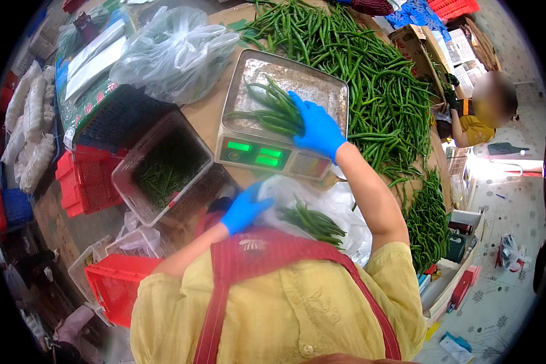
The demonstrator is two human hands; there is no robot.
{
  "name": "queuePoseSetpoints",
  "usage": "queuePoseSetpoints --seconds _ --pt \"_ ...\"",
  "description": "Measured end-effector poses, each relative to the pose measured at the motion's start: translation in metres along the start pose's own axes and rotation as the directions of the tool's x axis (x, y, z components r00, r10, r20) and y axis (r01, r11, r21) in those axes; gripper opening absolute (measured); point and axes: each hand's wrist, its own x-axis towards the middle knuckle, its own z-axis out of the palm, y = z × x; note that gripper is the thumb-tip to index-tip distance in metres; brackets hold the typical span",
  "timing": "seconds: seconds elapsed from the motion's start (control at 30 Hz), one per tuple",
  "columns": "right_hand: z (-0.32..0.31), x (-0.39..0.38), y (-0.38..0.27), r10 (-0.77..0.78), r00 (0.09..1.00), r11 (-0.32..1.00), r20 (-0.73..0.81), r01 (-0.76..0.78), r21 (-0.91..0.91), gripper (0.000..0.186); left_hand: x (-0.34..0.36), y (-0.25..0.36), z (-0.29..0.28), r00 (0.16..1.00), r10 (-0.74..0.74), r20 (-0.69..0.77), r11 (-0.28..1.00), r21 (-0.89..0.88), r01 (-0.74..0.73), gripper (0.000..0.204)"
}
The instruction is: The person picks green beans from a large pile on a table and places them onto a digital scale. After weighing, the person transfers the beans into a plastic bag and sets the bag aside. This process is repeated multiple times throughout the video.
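Green chilies fill the far right of a brown tabletop [207, 115] under my head camera.
Nearest, at the red apron [255, 258], a clear bag [280, 193] has chilies inside; the left hand [247, 209] is at its edge, and I cannot tell whether it pinches the plastic. Just beyond, the right hand [320, 128] lays its fingers over a chili bunch [270, 112] on a lit scale [255, 155]; whether they grip, I cannot tell. Left of the scale I see a pale crate [127, 176] and a red crate [88, 185]; beyond it, a loose chili heap [376, 91]. Farther right, a yellow-sleeved co-worker [476, 130] is near a cardboard box [414, 51], above pale patterned floor [494, 297].
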Motion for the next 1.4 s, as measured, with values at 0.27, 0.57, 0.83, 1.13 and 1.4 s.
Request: queuePoseSetpoints --seconds 0.27,0.57,0.83,1.13,1.4 --pt "-0.014 0.015 -0.016 0.132 0.988 0.989 0.086 -0.126 -0.073 0.101 -0.007 0.006 0.003 1.0 0.015 -0.001 1.0 -0.016 -0.015 0.06" --pt "-0.022 0.014 -0.026 0.179 0.966 0.984 0.188 -0.177 -0.025 0.095 -0.014 0.003 0.006 1.0 0.012 -0.029 1.0 -0.002 -0.012 0.058" --pt "-0.058 -0.036 0.035 0.082 0.993 0.053 0.08 -0.085 0.995 0.075 -0.014 0.007 0.01 0.998 -0.015 -0.056 0.998 0.068 0.019 0.052" --pt "-0.03 -0.152 0.026 0.097 0.988 -0.239 -0.117 0.138 0.961 0.063 -0.01 0.027 0.024 0.977 -0.21 -0.021 0.972 -0.109 0.207 0.047" --pt "-0.02 -0.228 0.004 0.091 0.984 0.299 0.154 -0.175 0.938 0.074 -0.008 0.047 0.054 0.964 -0.262 -0.034 0.961 -0.096 0.258 0.048"
